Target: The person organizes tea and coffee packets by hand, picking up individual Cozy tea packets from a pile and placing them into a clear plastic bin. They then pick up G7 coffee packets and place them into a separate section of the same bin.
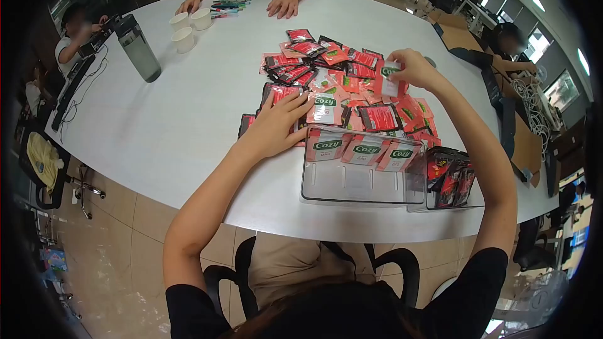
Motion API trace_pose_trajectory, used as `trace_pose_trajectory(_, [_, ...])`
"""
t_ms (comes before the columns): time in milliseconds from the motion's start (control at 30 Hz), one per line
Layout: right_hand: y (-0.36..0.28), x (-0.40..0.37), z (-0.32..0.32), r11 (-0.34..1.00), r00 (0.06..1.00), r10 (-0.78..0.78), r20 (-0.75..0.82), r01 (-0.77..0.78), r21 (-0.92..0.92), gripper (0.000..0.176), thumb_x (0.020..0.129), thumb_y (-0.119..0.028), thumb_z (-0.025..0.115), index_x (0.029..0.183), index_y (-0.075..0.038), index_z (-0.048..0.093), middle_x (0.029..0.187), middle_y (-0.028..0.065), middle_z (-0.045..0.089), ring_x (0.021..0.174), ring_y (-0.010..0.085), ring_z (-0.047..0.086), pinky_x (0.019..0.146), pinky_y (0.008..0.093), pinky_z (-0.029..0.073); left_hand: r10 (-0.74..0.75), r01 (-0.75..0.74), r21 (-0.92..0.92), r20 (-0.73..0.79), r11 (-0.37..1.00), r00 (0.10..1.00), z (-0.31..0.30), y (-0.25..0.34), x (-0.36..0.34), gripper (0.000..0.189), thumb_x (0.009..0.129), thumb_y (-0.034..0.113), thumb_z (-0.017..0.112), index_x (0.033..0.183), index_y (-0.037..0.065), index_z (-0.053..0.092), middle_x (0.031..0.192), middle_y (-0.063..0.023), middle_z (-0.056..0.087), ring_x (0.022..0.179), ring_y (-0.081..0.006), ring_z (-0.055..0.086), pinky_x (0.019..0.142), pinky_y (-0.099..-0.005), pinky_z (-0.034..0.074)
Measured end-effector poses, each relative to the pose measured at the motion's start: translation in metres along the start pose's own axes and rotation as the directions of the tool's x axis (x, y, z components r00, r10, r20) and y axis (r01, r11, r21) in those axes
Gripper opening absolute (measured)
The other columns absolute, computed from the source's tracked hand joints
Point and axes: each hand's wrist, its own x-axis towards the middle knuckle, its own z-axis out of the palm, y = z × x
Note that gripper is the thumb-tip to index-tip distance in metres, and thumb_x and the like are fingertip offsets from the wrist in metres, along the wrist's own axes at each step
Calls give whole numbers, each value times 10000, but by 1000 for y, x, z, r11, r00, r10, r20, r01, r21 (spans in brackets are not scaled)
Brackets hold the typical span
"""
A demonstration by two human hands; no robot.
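Note:
My right hand (pixel 408 69) pinches a pink Cozy packet (pixel 390 81) above the right side of a heap of red, pink and black packets (pixel 380 117). At the heap's left side my left hand (pixel 275 123) lies with its fingers apart, its fingertips beside another Cozy packet (pixel 324 108). Whether it grips anything is hard to see, but its fingers look spread over the packets. A clear plastic box (pixel 364 189) in front of the heap has several Cozy packets (pixel 366 149) standing along its far side. To its right, a second clear box (pixel 475 203) contains black and red packets (pixel 451 179).
A grey bottle (pixel 138 49) stands on the white table (pixel 169 144) at the left. Paper cups (pixel 183 40) and several pens (pixel 231 5) lie near a person's hands (pixel 284 5) across the table. Cardboard (pixel 526 144) and coiled cables (pixel 534 110) are at the right.

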Motion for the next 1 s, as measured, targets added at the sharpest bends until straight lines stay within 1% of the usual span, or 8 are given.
trace_pose_trajectory(100, [5, -5, -9, 978, 922, 184, 342, -135, -161, 601, 612, -77, 829, 1166, -17, 604, 863, 139, 672, 728, 222, 678, 611, 326, 567, 5, -6, -18, -23, 1000, 1000, 0, -2, -2, 665, 816, 159, 581, 1444, 144, 360, 1449, -117, 406, 1367, -289, 330, 1133, -570, 139])
trace_pose_trajectory(267, [39, -19, 1, 942, 814, 337, 473, -297, -159, 651, 570, -131, 893, 1130, -21, 579, 825, 132, 663, 753, 230, 691, 604, 318, 573, 21, -22, -21, -39, 1000, 999, 1, -5, -2, 634, 841, 192, 584, 1436, 136, 371, 1443, -121, 414, 1356, -293, 349, 1131, -567, 150])
trace_pose_trajectory(367, [50, -19, 18, 975, 864, 216, 455, -218, -49, 518, 586, -166, 882, 1003, -18, 613, 798, 109, 667, 669, 210, 654, 580, 315, 537, 19, -21, -35, -47, 999, 999, 2, -5, -1, 622, 854, 212, 586, 1434, 136, 374, 1439, -123, 418, 1353, -294, 353, 1128, -569, 158])
trace_pose_trajectory(467, [47, -18, 19, 949, 914, 72, 398, 60, -310, 449, 561, -169, 883, 910, -25, 641, 871, 99, 649, 717, 216, 635, 603, 324, 488, 25, -27, -32, -56, 999, 998, 2, -6, -2, 617, 859, 219, 588, 1432, 135, 376, 1435, -123, 423, 1351, -296, 355, 1127, -568, 163])
trace_pose_trajectory(567, [53, -15, 9, 942, 965, -129, 226, 190, -275, 348, 547, -175, 860, 814, -40, 682, 742, 88, 668, 715, 236, 635, 626, 361, 472, 21, -23, -49, -51, 999, 998, 0, -5, -2, 619, 859, 221, 592, 1432, 130, 376, 1433, -122, 425, 1349, -299, 356, 1128, -565, 161])
trace_pose_trajectory(733, [59, -12, -10, 952, 986, -149, 78, 165, -258, 363, 561, -190, 867, 839, -39, 688, 839, 122, 672, 794, 251, 638, 686, 351, 493, 27, -30, -54, -51, 998, 998, 1, -6, -2, 615, 861, 227, 593, 1429, 125, 382, 1432, -122, 426, 1346, -305, 358, 1131, -562, 154])
trace_pose_trajectory(833, [74, -7, 5, 969, 964, -139, 227, 180, -172, 362, 571, -182, 865, 849, -39, 684, 849, 123, 659, 802, 250, 632, 706, 349, 496, 28, -30, -54, -47, 998, 999, 1, -6, -2, 615, 863, 231, 594, 1430, 128, 380, 1432, -121, 425, 1344, -306, 360, 1131, -563, 154])
trace_pose_trajectory(1000, [74, -8, 9, 975, 963, -130, 234, 167, -147, 316, 575, -122, 847, 794, -25, 640, 858, 77, 622, 785, 211, 581, 687, 340, 464, 17, -19, -44, -44, 999, 999, 2, -7, -2, 625, 865, 246, 597, 1437, 141, 369, 1433, -121, 423, 1342, -304, 363, 1129, -564, 163])
